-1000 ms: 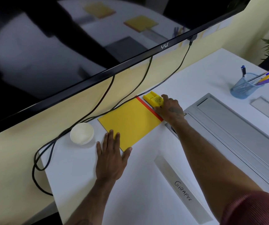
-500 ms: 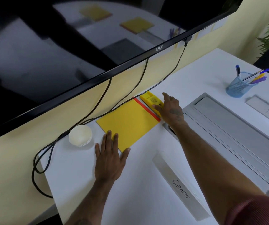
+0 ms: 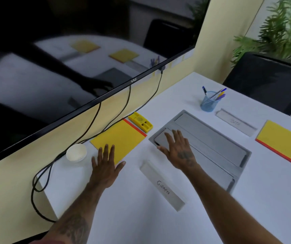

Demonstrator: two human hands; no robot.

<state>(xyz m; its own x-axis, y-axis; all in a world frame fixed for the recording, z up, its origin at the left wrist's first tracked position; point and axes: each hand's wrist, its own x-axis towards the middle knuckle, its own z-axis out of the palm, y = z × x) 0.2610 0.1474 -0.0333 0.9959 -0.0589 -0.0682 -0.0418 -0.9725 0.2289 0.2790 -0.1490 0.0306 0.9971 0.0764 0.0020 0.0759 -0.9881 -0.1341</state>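
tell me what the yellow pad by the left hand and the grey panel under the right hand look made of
Yellow pad: looks like paper, matte, a flat stack with an orange-red bound strip along one edge. Grey panel: probably brushed metal, possibly painted plastic; dull even sheen and crisp straight ridges, sunk into the white table.

Even, soft light fills the scene; the glossy black television screen (image 3: 71, 71) mirrors the white matte table (image 3: 141, 217); motion blur softens everything; wide-angle distortion bends edges.

Bare table (image 3: 141, 153) between pad (image 3: 118, 136) and tray (image 3: 209, 129).
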